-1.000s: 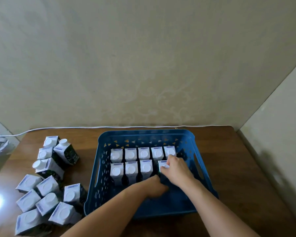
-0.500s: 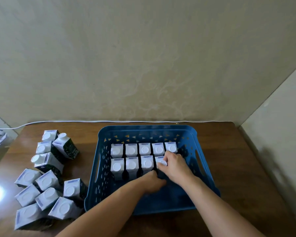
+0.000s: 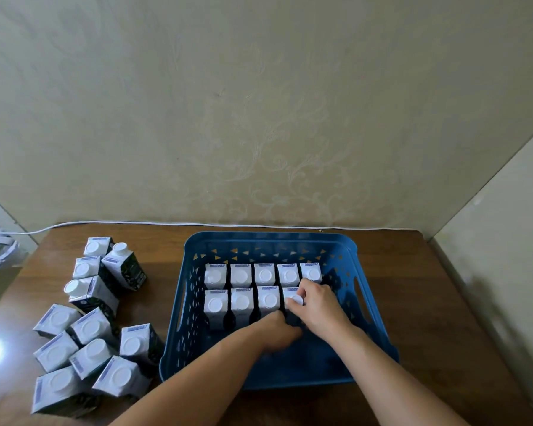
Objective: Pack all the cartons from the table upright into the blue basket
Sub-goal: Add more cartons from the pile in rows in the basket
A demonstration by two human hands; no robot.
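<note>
Since earlier: both hands barely shifted | my right hand fingers pinch ninth carton, upright, second row of blue basket | left hand curled at its base, grip hidden | next carton slot lies right of basket's second row.

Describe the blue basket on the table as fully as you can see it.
The blue basket is a rectangular tub that looks like plastic, with rounded corners, a flared rim, small triangular cut-outs in its walls and a slot handle on each short side. It sits flat on the wooden table, right of the loose cartons. Nine cartons stand upright inside in two rows at the far end; the near part is bare. Both hands reach in over its near wall.
</note>
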